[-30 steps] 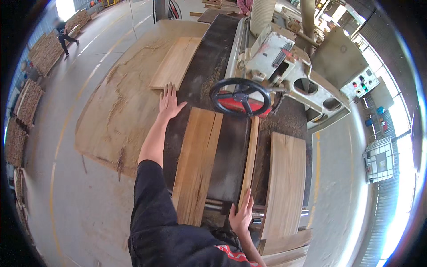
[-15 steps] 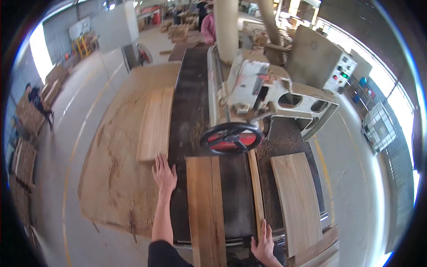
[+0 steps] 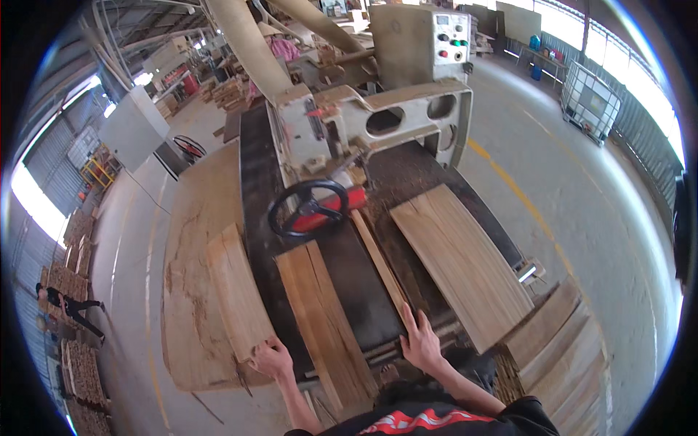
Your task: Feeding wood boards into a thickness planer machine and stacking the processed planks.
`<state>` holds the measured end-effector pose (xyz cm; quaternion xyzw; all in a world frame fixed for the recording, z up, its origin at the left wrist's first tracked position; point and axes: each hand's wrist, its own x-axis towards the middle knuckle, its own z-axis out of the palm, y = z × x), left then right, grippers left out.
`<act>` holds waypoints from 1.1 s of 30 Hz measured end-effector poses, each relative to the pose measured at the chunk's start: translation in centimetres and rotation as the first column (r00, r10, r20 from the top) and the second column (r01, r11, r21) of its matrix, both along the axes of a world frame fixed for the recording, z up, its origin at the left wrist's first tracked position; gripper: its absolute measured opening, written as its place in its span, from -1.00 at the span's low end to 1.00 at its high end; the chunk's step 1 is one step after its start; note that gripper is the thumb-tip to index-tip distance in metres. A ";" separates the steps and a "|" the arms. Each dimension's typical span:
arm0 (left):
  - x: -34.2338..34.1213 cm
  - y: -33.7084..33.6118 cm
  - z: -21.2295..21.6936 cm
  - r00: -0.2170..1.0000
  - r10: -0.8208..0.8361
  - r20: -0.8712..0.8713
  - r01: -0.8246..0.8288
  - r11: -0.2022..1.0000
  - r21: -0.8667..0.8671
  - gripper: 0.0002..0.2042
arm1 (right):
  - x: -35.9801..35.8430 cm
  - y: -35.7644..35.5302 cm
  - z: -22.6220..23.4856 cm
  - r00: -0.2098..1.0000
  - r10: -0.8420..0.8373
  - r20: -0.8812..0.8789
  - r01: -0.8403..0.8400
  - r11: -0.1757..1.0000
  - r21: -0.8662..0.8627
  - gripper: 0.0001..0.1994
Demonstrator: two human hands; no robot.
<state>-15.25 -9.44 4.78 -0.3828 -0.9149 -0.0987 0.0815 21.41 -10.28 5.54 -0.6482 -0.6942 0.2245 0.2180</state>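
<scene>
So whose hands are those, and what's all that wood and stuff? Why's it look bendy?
A person is working barehanded. The camera sits on their head, looking down through a wide lens, which makes straight edges bend. The woodworking machine has a black handwheel. On its dark table lie a cracked board, a narrow wooden strip and a wide board. The left hand curls at the near end of a pale board on the tan side table, seeming to grip it. The right hand is open at the strip's near end, apparently touching it.
</scene>
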 end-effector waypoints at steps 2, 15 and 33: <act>3.6 1.5 3.4 0.987 -0.083 -0.136 0.137 0.879 0.456 -0.71 | 0.1 0.0 -0.1 1.000 0.009 -0.003 -0.009 1.000 -0.005 -0.05; 41.8 -3.8 28.9 -0.918 -0.239 -0.316 0.292 -0.947 -0.135 -0.80 | 3.9 -1.9 -4.3 0.962 0.187 0.201 -0.228 0.952 0.204 -0.24; 39.2 -1.9 22.8 -0.950 -0.311 0.010 0.310 -0.950 -0.046 -0.75 | -1.1 2.9 -5.1 0.986 0.158 0.058 -0.165 0.974 0.155 -0.09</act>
